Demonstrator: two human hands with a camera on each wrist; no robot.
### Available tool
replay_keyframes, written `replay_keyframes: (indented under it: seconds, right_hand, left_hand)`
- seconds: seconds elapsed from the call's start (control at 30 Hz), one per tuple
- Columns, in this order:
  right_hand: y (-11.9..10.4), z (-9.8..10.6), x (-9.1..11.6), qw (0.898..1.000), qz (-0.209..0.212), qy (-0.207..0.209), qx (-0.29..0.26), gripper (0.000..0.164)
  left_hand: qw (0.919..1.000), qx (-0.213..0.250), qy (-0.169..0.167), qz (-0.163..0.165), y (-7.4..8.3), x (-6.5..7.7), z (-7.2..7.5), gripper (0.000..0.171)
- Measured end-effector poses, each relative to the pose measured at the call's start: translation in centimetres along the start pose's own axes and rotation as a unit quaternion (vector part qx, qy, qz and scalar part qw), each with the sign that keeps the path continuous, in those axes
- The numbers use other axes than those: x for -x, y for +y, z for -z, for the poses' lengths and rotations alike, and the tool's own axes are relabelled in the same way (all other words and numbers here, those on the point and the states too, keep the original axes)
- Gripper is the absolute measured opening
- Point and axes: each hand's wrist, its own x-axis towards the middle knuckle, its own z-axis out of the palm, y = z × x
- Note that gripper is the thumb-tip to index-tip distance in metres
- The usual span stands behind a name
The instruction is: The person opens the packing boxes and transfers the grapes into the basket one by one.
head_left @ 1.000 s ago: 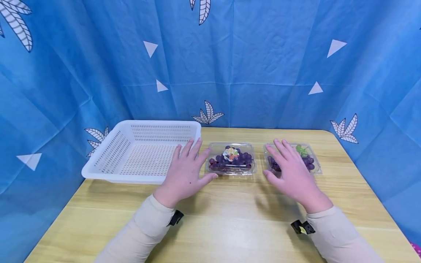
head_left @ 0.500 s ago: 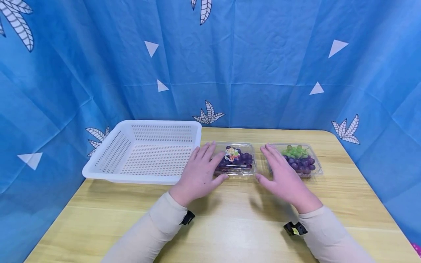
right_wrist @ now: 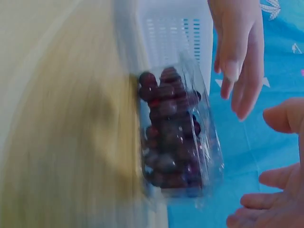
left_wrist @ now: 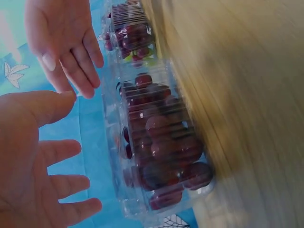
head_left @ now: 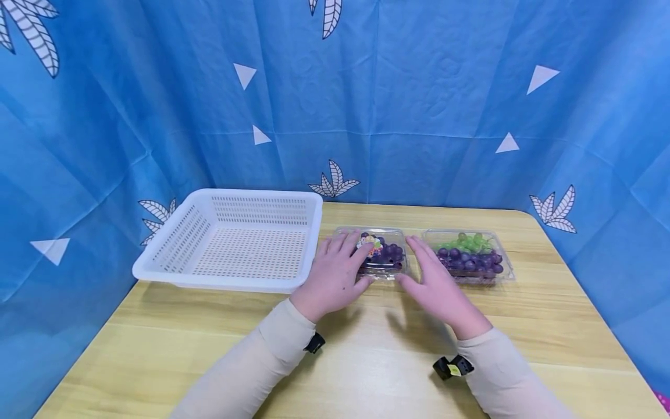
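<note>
A clear plastic clamshell box of dark purple grapes (head_left: pixel 391 254) with a round fruit sticker lies on the table in the head view. Over its left part reaches my left hand (head_left: pixel 333 278), fingers spread and the thumb pointing toward the box's front edge. My right hand (head_left: pixel 438 285) hovers at the box's right side with its fingers extended. Both wrist views show a gap between the hands and this box (left_wrist: pixel 159 142). To the right lies a second clear box (head_left: pixel 471 256), with green grapes at the back and purple ones in front.
At the left of the wooden table (head_left: pixel 366 361) stands a white slotted plastic basket (head_left: pixel 220 283), its right rim close to my left hand. A blue curtain (head_left: pixel 419 105) with leaf and triangle prints hangs behind the table and along both sides.
My left hand has moved right, from beside the basket to over the left part of the middle box. The right hand has shifted left, uncovering the second box. Both boxes stay in place.
</note>
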Motion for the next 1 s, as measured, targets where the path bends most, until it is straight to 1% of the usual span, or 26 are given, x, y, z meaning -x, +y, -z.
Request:
replay_keyframes:
  seconds: [0.2, 0.33, 0.5, 0.73, 0.8, 1.0]
  right_hand:
    - [-0.3, -1.1, -0.2, 0.999, -0.021, 0.010, -0.036, 0.080]
    - [-0.1, -1.9, -0.3, 0.997, -0.038, 0.023, -0.057, 0.079]
    - [0.5, -2.9, -0.6, 0.995, -0.052, 0.027, -0.081, 0.082]
    - [1.5, -3.5, -0.9, 0.994, -0.069, 0.013, -0.088, 0.082]
    - [1.8, -3.5, -0.9, 0.993, -0.069, 0.012, -0.090, 0.082]
    - [2.4, -3.7, -0.9, 0.993, -0.069, 0.011, -0.100, 0.084]
  left_hand:
    - [1.0000, -0.006, 0.000, 0.007, 0.3, -0.8, -0.5, 0.070]
    - [0.9999, 0.005, -0.001, 0.012, 0.5, -1.4, -1.2, 0.070]
    - [0.9997, 0.016, -0.009, 0.016, 0.7, -2.0, -1.8, 0.073]
    - [0.9995, 0.016, -0.020, 0.018, 0.3, -2.5, -2.3, 0.077]
    - [0.9995, 0.013, -0.022, 0.017, 0.3, -2.6, -2.4, 0.079]
    - [0.9994, 0.024, -0.020, 0.014, 0.3, -3.0, -2.7, 0.079]
